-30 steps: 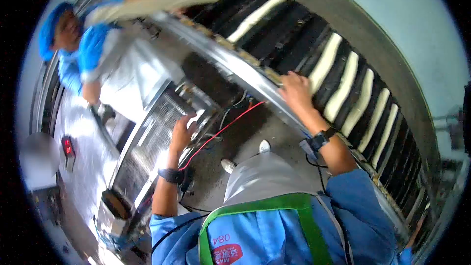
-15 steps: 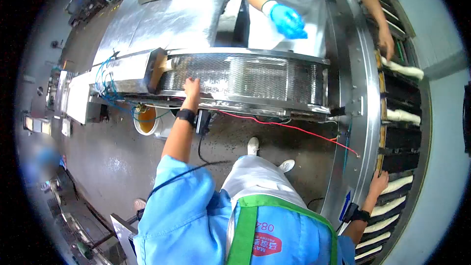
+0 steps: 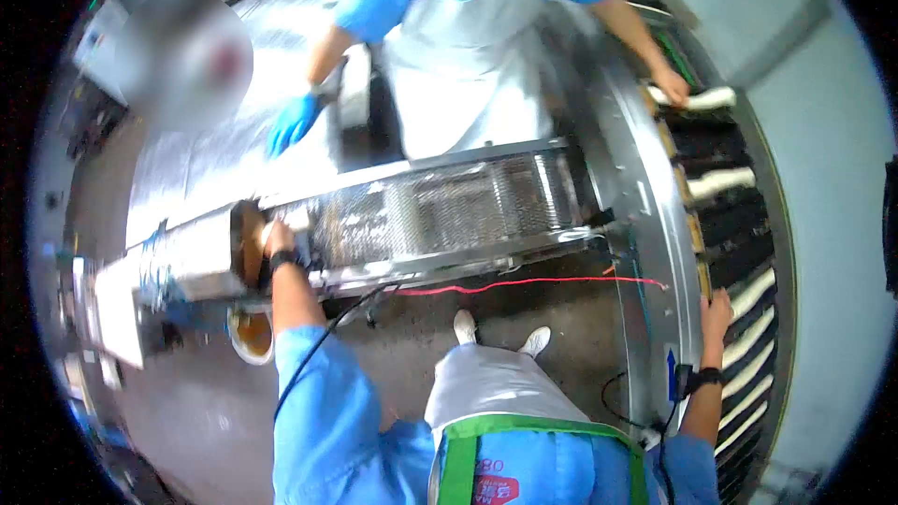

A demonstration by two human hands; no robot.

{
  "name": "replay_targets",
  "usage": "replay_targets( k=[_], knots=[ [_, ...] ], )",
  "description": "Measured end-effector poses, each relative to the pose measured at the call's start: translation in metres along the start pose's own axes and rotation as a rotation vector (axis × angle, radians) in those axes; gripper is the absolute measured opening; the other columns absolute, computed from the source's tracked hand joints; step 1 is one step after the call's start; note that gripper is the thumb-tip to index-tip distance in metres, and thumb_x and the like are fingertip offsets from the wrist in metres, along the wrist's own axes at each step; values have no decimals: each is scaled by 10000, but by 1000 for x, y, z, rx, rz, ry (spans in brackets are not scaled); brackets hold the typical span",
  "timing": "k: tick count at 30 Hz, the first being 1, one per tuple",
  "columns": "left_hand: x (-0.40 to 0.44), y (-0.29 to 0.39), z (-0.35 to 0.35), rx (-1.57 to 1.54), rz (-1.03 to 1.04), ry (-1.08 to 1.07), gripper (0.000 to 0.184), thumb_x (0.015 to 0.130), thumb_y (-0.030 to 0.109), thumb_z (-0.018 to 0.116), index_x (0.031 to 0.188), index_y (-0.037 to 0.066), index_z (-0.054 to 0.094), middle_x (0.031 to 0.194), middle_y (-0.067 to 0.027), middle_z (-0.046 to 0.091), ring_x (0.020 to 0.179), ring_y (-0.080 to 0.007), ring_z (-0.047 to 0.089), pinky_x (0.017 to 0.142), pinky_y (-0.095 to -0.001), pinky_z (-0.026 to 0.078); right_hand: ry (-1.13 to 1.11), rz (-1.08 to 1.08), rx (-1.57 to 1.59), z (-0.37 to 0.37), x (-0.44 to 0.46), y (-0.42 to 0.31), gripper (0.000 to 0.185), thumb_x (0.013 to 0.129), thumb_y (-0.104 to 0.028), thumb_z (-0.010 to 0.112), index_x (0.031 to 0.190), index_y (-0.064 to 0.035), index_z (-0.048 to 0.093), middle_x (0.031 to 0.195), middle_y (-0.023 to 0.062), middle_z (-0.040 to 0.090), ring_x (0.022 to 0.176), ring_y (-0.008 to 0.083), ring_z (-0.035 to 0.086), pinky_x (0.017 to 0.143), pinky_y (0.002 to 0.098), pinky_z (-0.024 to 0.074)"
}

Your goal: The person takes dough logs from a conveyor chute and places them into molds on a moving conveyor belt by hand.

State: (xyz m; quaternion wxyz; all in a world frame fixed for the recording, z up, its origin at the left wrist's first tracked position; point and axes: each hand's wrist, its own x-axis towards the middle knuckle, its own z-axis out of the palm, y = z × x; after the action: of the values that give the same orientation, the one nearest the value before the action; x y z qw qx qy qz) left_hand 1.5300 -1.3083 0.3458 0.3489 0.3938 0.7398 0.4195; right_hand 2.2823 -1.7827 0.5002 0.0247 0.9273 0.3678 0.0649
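My left hand (image 3: 278,239) is at the left end of the mesh conveyor (image 3: 421,212), beside the mouth of the metal housing (image 3: 201,248). A pale piece, possibly dough (image 3: 297,219), lies right by its fingers. Motion blur hides whether those fingers grip it. At the far right my right hand (image 3: 716,313) has its fingers closed over the light-coloured edge of a rack (image 3: 690,196). Long white dough strips (image 3: 746,348) lie in the rack's dark grooves, one with its end close to that hand.
Across the conveyor stands a co-worker in a white apron (image 3: 468,65), with one blue-gloved hand (image 3: 293,123) and a bare hand (image 3: 672,87) at a dough strip. A red cable (image 3: 524,282) hangs along the conveyor's near side. A bucket of brownish liquid (image 3: 251,335) sits below.
My left hand has moved left from above the mesh to the housing mouth. The co-worker's gloved hand has swung left over the metal table. The view has shifted; my right hand stays at the rack.
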Motion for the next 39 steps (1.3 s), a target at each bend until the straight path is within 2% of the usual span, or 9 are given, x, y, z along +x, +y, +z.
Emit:
replay_targets(
  k=[5, 6, 13, 24, 26, 31, 36, 38, 39],
  knots=[
    [-67, 49, -10, -502, -73, -113, 394, 806, 245, 420, 1132, 28, 373, 1047, -93, 446, 932, -199, 431, 817, -324, 360, 127, -72, 79, -22, -3, -21, 282, 699, -215, 542, 811, 44, 543, 933, 216, 526, 900, 334, 480, 774, 422, 359],
    [-86, 61, -16, -553, -72, -145, 402, 811, 243, 418, 1149, 33, 362, 1061, -90, 438, 945, -196, 425, 827, -324, 356, 342, -150, 103, -14, -2, -18, 167, 637, -175, 588, 640, -10, 562, 708, 121, 518, 673, 291, 502, 663, 412, 374],
    [-286, 197, -53, -368, 333, -445, 466, 822, 303, 422, 1202, 51, 326, 1182, -107, 351, 1110, -207, 329, 920, -343, 266, 151, -30, 15, -14, -9, -10, 241, 666, -282, 583, 716, -46, 577, 798, 61, 527, 822, 205, 483, 666, 354, 349],
    [-474, 387, 196, -627, 223, -1387, 442, 776, 207, 492, 1131, -18, 354, 1004, -223, 489, 849, -301, 538, 727, -386, 472, 43, 28, 144, -13, -16, 10, 265, 723, -254, 522, 875, -41, 562, 1030, 84, 492, 1067, 196, 380, 858, 410, 251],
    [-539, 414, 251, -583, 123, -1514, 510, 674, 24, 420, 1175, 5, 331, 1066, -174, 456, 878, -276, 526, 763, -343, 460, 26, -36, 116, -14, -17, 12, 262, 713, -253, 531, 873, -47, 558, 1018, 73, 496, 1069, 186, 380, 847, 403, 258],
    [-618, 387, 401, 90, 639, -1554, 366, 695, 138, 501, 1023, 17, 392, 848, -88, 485, 722, -163, 480, 621, -277, 405, 127, -92, 223, -8, -18, 19, 192, 692, -206, 545, 820, -64, 567, 948, 55, 511, 1051, 179, 395, 828, 427, 267],
    [-612, 309, 495, 494, 1153, -1538, 306, 713, 164, 542, 996, 58, 499, 852, -176, 551, 800, -313, 533, 682, -361, 413, 104, -77, 273, -10, -13, 24, 216, 675, -200, 549, 814, -34, 546, 945, 75, 508, 1053, 196, 404, 833, 409, 272],
    [-617, 303, 518, 423, 1498, -1488, 251, 738, 88, 512, 983, 38, 495, 836, -136, 563, 773, -198, 534, 670, -282, 417, 150, -102, 234, -4, -13, 20, 162, 692, -140, 479, 789, -55, 576, 915, 57, 525, 1032, 187, 413, 837, 451, 274],
    [-627, 310, 523, 459, 1496, -1509, 265, 704, 165, 552, 958, 99, 518, 853, -209, 544, 824, -348, 516, 697, -394, 418, 153, -78, 267, -3, -14, 19, 170, 706, -123, 452, 796, -52, 576, 918, 60, 523, 1033, 191, 413, 838, 453, 269]
  ],
)
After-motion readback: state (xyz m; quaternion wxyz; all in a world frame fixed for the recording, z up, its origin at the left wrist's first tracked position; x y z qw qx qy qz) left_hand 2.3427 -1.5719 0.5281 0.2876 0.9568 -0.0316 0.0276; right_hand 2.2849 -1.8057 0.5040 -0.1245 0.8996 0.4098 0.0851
